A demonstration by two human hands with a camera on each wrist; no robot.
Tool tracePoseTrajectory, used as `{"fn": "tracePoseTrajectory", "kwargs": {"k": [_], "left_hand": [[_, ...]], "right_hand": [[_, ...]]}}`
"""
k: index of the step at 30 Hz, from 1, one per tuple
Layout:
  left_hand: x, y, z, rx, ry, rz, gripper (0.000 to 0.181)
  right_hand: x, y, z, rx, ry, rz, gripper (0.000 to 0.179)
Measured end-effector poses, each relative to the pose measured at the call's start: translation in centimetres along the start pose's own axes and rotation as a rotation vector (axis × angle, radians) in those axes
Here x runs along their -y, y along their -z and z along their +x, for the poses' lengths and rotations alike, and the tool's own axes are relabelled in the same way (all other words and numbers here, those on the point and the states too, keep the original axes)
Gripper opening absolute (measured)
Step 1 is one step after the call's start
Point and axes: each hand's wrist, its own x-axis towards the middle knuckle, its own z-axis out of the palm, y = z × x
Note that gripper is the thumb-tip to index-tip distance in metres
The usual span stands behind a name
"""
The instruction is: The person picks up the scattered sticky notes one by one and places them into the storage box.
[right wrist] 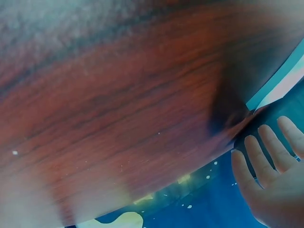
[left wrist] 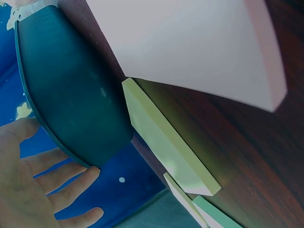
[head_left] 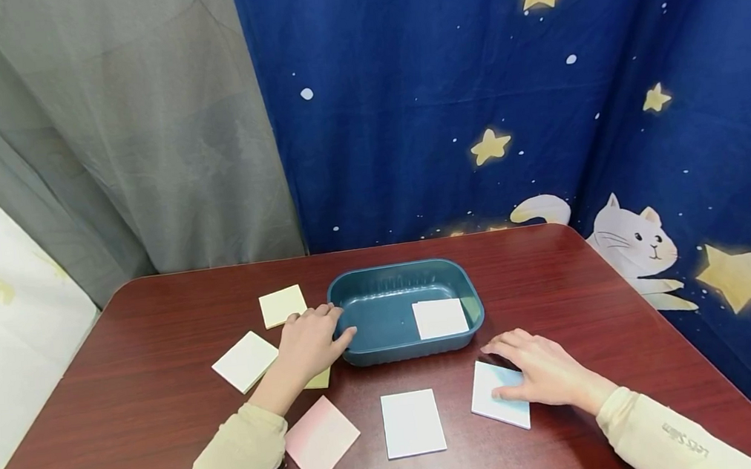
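My left hand (head_left: pixel 307 343) rests at the left end of a dark teal plastic bin (head_left: pixel 379 355), its relaxed fingers and thumb at the rim. In the left wrist view, the fingers lie spread along the bin's edge. Inside the bin, toward the right, is a white sticky note pad (head_left: pixel 441 318). My right hand (head_left: pixel 548 370) reaches over a pale blue sticky note pad (head_left: pixel 489 388) right of centre. Its thumb lies across the pad's top, while the extended fingers reach past the far side. Much of the blue pad's right side is hidden under the hand.
A white pad (head_left: pixel 414 423) lies in front of the bin, with a pink pad (head_left: pixel 322 440) to its left. Farther left are a cream pad (head_left: pixel 246 361) and a pale yellow pad (head_left: pixel 283 306). Another yellow pad (head_left: pixel 320 379) is partly covered by my left hand. Curtains hang behind the table.
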Motion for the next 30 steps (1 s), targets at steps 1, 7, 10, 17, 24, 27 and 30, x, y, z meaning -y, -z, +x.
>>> {"fn": "tracePoseTrajectory", "kwargs": {"k": [1, 7, 10, 17, 24, 27, 30], "left_hand": [[0.0, 0.0, 0.0, -0.001, 0.0, -0.001, 0.046], [-0.1, 0.2, 0.0, 0.001, 0.0, 0.003, 0.046], [-0.1, 0.2, 0.0, -0.001, -0.003, 0.005, 0.046], [-0.1, 0.1, 0.0, -0.003, -0.005, 0.008, 0.046], [-0.1, 0.1, -0.1, -0.005, -0.009, 0.008, 0.046], [-0.1, 0.1, -0.1, -0.009, -0.01, 0.008, 0.045], [0.0, 0.2, 0.0, -0.008, -0.009, 0.006, 0.046]], "right_hand": [[0.0, -0.1, -0.1, 0.0, 0.002, -0.006, 0.057], [0.4, -0.2, -0.4, 0.03, -0.011, -0.027, 0.06], [0.4, -0.4, -0.6, 0.037, -0.015, -0.031, 0.061], [0.8, -0.5, -1.0, 0.032, -0.018, -0.02, 0.061], [1.3, -0.5, -1.4, 0.053, -0.031, -0.01, 0.062], [1.5, -0.5, -1.6, 0.042, -0.025, 0.0, 0.062], [1.6, -0.6, -1.8, 0.033, -0.022, 0.007, 0.063]]}}
